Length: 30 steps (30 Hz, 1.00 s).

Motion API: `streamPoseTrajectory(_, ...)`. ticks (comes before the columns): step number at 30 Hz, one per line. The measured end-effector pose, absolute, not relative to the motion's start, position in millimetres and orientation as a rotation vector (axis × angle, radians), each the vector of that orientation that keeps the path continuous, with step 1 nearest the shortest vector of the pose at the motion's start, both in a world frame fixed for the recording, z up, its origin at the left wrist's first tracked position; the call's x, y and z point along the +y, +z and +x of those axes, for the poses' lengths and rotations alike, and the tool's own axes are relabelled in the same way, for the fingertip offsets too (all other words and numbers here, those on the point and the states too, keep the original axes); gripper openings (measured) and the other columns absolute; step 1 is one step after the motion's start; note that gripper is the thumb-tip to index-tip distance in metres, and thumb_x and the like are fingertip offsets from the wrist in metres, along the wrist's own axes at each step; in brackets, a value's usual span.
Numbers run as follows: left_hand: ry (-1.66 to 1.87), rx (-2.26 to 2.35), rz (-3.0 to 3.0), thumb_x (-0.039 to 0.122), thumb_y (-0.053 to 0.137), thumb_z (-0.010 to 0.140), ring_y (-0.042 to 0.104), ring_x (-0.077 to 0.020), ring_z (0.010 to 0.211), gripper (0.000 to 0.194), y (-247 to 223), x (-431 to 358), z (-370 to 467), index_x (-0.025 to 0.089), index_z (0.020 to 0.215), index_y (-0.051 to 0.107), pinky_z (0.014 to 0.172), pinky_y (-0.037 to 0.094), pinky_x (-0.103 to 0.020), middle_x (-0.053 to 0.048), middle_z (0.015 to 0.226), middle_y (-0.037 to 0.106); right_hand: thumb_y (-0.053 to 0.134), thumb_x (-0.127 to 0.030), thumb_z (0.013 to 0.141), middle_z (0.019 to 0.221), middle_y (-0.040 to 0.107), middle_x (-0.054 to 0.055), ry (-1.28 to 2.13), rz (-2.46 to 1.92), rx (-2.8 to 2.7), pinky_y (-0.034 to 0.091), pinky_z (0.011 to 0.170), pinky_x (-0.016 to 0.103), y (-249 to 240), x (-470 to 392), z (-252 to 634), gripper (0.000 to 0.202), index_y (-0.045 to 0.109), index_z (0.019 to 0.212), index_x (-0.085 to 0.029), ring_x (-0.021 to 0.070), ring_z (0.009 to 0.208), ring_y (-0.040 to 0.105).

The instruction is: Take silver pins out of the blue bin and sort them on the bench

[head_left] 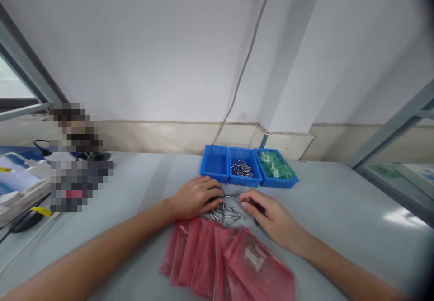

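A loose pile of small metal pins (226, 211) lies on the table between my two hands. My left hand (196, 196) rests at the pile's left side, its fingers curled, with a pin showing between finger and thumb. On the other side, my right hand (267, 213) is closed in a pinch on slim metal pins; one tip shows at the fingertips and more metal below the palm. Just in front of the pile, several red translucent bags (203, 262) overlap in a fan. The top right bag holds a white piece (255, 256) and some metal parts.
Behind my hands stand three blue bins: a bare left bin (214, 161), a middle bin (244, 182) with metal pins, and a right bin (278, 183) with green bags. Cables and a power strip (25, 201) lie left, near a blurred-out area. A wall (169, 66) rises behind.
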<state>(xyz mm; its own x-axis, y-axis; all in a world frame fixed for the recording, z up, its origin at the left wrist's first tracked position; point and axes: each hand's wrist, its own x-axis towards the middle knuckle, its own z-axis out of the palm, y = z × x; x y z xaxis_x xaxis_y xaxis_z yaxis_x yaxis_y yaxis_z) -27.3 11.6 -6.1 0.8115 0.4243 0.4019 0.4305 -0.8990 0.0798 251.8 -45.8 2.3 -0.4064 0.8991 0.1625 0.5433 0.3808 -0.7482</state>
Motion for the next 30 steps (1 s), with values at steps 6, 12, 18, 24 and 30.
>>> streamPoseTrajectory(6, -0.65, -0.706, -2.978, 0.038, 0.048, 0.113, 0.067, -0.0216, 0.106, 0.031, -5.9, 11.3, -27.5, 0.018, 0.121, 0.07, 0.096, 0.052, -0.036, -0.008, 0.12, 0.071, 0.053, -0.042, 0.109, 0.093, 0.072, 0.001, 0.814, -1.268, -2.051, 0.051, 0.074, 0.033, 0.3, -45.9, 252.3, 0.021, 0.067, 0.108, -0.027, 0.0215, 0.084, 0.064)
streamPoseTrajectory(12, -0.675, -0.702, -2.982, 0.038, 0.048, 0.113, 0.067, -0.0213, 0.106, 0.03, -6.4, 11.4, -26.9, 0.019, 0.121, 0.07, 0.095, 0.052, -0.036, -0.009, 0.119, 0.071, 0.055, -0.042, 0.108, 0.091, 0.069, 0.002, 0.815, -1.27, -2.037, 0.051, 0.074, 0.033, -0.9, -46.5, 252.5, 0.019, 0.066, 0.107, -0.026, 0.0214, 0.082, 0.062)
streamPoseTrajectory(18, -0.66, -0.702, -2.984, 0.038, 0.047, 0.113, 0.066, -0.0216, 0.107, 0.031, -6.3, 11.5, -27.5, 0.019, 0.121, 0.07, 0.096, 0.051, -0.036, -0.009, 0.121, 0.071, 0.055, -0.042, 0.108, 0.089, 0.067, 0.001, 0.824, -1.266, -2.042, 0.05, 0.073, 0.033, -0.9, -46.4, 252.4, 0.019, 0.066, 0.107, -0.026, 0.0206, 0.08, 0.061)
streamPoseTrajectory(24, -0.646, -0.707, -2.984, 0.038, 0.048, 0.113, 0.066, -0.0216, 0.108, 0.03, -6.1, 11.4, -27.3, 0.018, 0.121, 0.069, 0.097, 0.051, -0.036, -0.008, 0.121, 0.07, 0.055, -0.042, 0.109, 0.087, 0.068, 0.0, 0.831, -1.264, -2.061, 0.048, 0.07, 0.031, 2.4, -46.6, 251.8, 0.02, 0.066, 0.104, -0.026, 0.0196, 0.079, 0.061)
streamPoseTrajectory(30, -0.656, -0.697, -2.98, 0.038, 0.048, 0.113, 0.066, -0.0217, 0.107, 0.03, -5.8, 11.7, -27.2, 0.018, 0.121, 0.069, 0.095, 0.052, -0.036, -0.009, 0.12, 0.071, 0.053, -0.045, 0.109, 0.088, 0.07, 0.001, 0.838, -1.258, -2.069, 0.049, 0.07, 0.032, 6.0, -48.1, 250.3, 0.024, 0.067, 0.104, -0.026, 0.0207, 0.08, 0.063)
